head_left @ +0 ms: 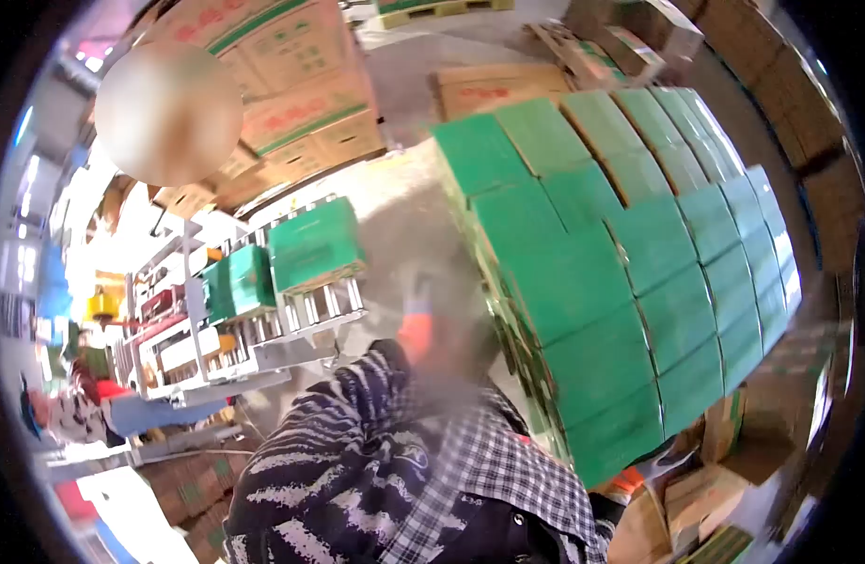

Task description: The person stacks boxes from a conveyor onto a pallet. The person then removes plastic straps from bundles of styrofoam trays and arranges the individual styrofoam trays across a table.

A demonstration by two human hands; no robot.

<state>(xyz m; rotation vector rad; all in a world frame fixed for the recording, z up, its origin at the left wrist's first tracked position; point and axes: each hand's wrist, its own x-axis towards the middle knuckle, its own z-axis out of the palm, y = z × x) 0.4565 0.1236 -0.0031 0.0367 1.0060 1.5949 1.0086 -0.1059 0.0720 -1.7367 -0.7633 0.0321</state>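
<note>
My left hand (420,293), in a greyish glove with an orange cuff, is held out over the floor between the roller conveyor (310,315) and the stack of green boxes (583,273). It is smeared by motion, and its fingers cannot be made out. My right hand (666,459), dark-gloved with an orange cuff, is low beside the near corner of the stack; its fingers are unclear. Closest to my left hand on the conveyor is a green box (315,242), with more green boxes (237,282) behind it.
Large brown cartons (306,103) stand beyond the conveyor. A flat carton (498,86) lies behind the green stack. Open brown cartons (700,498) are at the lower right, and piled cartons (780,113) line the right side. Another person (80,404) is at the far left.
</note>
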